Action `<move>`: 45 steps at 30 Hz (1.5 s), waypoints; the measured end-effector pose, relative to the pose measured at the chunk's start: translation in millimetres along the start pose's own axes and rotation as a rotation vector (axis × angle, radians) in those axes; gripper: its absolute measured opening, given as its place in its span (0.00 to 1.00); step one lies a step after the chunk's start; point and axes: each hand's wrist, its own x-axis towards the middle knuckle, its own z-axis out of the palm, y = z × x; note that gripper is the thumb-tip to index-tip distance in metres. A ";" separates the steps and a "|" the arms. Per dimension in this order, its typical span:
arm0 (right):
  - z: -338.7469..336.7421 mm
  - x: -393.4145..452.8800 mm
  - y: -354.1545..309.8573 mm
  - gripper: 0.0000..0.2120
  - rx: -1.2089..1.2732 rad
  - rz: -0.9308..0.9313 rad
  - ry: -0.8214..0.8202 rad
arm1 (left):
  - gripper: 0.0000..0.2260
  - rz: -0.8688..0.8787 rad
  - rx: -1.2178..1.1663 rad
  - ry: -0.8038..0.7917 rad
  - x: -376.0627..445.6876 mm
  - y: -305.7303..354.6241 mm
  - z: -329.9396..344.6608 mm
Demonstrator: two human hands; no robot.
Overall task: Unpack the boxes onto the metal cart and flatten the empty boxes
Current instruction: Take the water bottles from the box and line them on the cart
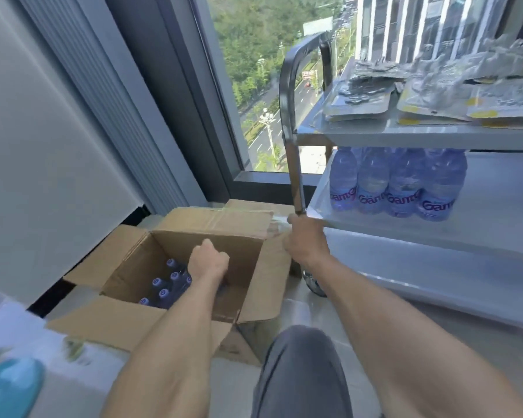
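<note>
An open cardboard box [215, 220] stands on the floor by the window, all flaps spread out. Inside it is a pack of purple-capped water bottles [165, 286]. My left hand [209, 262] reaches down into the box with its fingers curled at the right side of the bottle pack, apparently gripping it. My right hand [307, 239] holds the taped corner of the box's right flap, close to the metal cart's leg; its fingertips are hidden. The metal cart [405, 137] stands to the right, and a shrink-wrapped pack of water bottles [399, 185] sits on its middle shelf.
Several flat blister packages [435, 95] lie on the cart's top shelf. A cart wheel [314, 285] is just right of the box. My knee in grey trousers [299, 357] is at the bottom centre. A window frame and a white wall are behind the box.
</note>
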 end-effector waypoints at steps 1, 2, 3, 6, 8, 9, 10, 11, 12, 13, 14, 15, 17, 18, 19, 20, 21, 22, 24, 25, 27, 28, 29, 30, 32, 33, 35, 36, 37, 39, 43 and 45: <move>8.1 -0.7 -6.1 0.13 -0.019 -0.031 -0.048 | 0.18 -0.048 0.013 -0.004 -0.4 -9.8 -3.3; 15.4 -1.3 -11.0 0.14 -0.034 -0.050 -0.081 | 0.19 -0.070 0.032 -0.009 -2.0 -17.8 -4.9; 22.1 -2.5 -17.2 0.14 -0.062 -0.062 -0.113 | 0.20 -0.080 0.052 -0.016 -4.9 -24.9 -6.0; 40.3 -8.8 -39.1 0.13 -0.229 -0.101 -0.208 | 0.20 -0.096 0.088 -0.023 -13.0 -50.6 -13.1; 52.0 -17.6 -49.8 0.16 -0.147 -0.087 -0.324 | 0.19 -0.095 0.114 -0.043 -13.1 -69.7 -19.3; 59.0 -21.5 -53.8 0.17 -0.091 -0.079 -0.364 | 0.20 -0.087 0.135 -0.051 -12.4 -78.8 -23.0; 67.3 -23.5 -56.7 0.17 -0.059 -0.075 -0.379 | 0.20 -0.088 0.152 -0.049 -10.7 -85.9 -27.3; 75.3 -24.7 -58.6 0.17 -0.044 -0.077 -0.383 | 0.21 -0.109 0.160 -0.033 -7.5 -90.6 -30.9; 82.6 -25.6 -59.7 0.17 -0.040 -0.088 -0.394 | 0.23 -0.142 0.155 -0.012 -5.0 -93.3 -34.3; 89.5 -27.0 -59.8 0.17 -0.043 -0.101 -0.405 | 0.24 -0.180 0.140 0.009 -3.1 -93.4 -36.6; 96.1 -28.1 -58.6 0.16 -0.046 -0.108 -0.416 | 0.24 -0.207 0.131 0.023 -2.9 -91.7 -36.6; 102.4 -28.4 -57.6 0.16 -0.044 -0.106 -0.427 | 0.23 -0.219 0.130 0.025 -4.7 -88.7 -34.3; 116.0 -27.3 -56.2 0.16 -0.036 -0.083 -0.446 | 0.19 -0.202 0.144 -0.012 -10.3 -80.1 -24.7; 123.0 -26.3 -56.2 0.16 -0.040 -0.080 -0.458 | 0.18 -0.187 0.153 -0.035 -12.3 -76.9 -19.8; 130.0 -24.9 -57.0 0.16 -0.047 -0.084 -0.469 | 0.17 -0.177 0.162 -0.058 -11.9 -74.8 -14.3; 136.2 -23.5 -58.8 0.16 -0.053 -0.087 -0.481 | 0.16 -0.171 0.166 -0.077 -10.0 -74.9 -8.5; 141.8 -21.8 -60.8 0.16 -0.057 -0.088 -0.491 | 0.16 -0.169 0.162 -0.095 -7.2 -75.7 -2.6; 147.4 -17.8 -64.0 0.16 -0.061 -0.089 -0.497 | 0.16 -0.173 0.153 -0.109 -2.5 -77.2 2.1; 161.2 -4.3 -71.1 0.15 -0.070 -0.081 -0.516 | 0.17 -0.191 0.131 -0.137 12.8 -84.0 10.7; 168.9 3.6 -75.1 0.15 -0.073 -0.070 -0.526 | 0.16 -0.196 0.120 -0.150 23.6 -89.2 15.8; 187.0 19.4 -82.7 0.13 -0.079 -0.042 -0.539 | 0.15 -0.227 0.061 -0.144 48.5 -101.4 27.0; 198.9 27.9 -86.4 0.12 -0.076 -0.027 -0.539 | 0.15 -0.251 0.016 -0.134 62.2 -107.8 31.6; 212.0 36.5 -89.6 0.11 -0.062 -0.005 -0.538 | 0.15 -0.279 -0.029 -0.132 77.3 -114.1 37.6; 226.7 45.0 -92.6 0.10 -0.041 0.021 -0.537 | 0.15 -0.301 -0.064 -0.131 93.5 -120.9 45.4; 259.0 62.2 -95.9 0.10 -0.002 0.072 -0.519 | 0.15 -0.317 -0.086 -0.157 126.1 -131.7 63.1; 275.9 70.4 -96.7 0.11 0.005 0.094 -0.508 | 0.15 -0.313 -0.076 -0.180 142.1 -137.1 72.4; 309.7 84.3 -96.2 0.15 -0.004 0.107 -0.503 | 0.15 -0.327 -0.051 -0.236 170.4 -149.9 94.9; 325.8 90.8 -94.0 0.16 -0.010 0.106 -0.506 | 0.15 -0.338 -0.042 -0.254 182.1 -155.2 106.0; 341.5 97.3 -91.5 0.18 -0.014 0.102 -0.517 | 0.15 -0.354 -0.038 -0.264 192.0 -160.4 118.1; 371.6 110.9 -86.5 0.20 -0.037 0.068 -0.533 | 0.15 -0.411 -0.039 -0.293 207.6 -170.9 143.7; 428.9 128.5 -78.1 0.23 -0.175 -0.081 -0.553 | 0.14 -0.594 -0.233 -0.327 227.0 -188.8 196.1; 448.4 129.9 -72.0 0.24 -0.186 -0.111 -0.560 | 0.19 -0.698 -0.362 -0.257 233.1 -198.8 218.0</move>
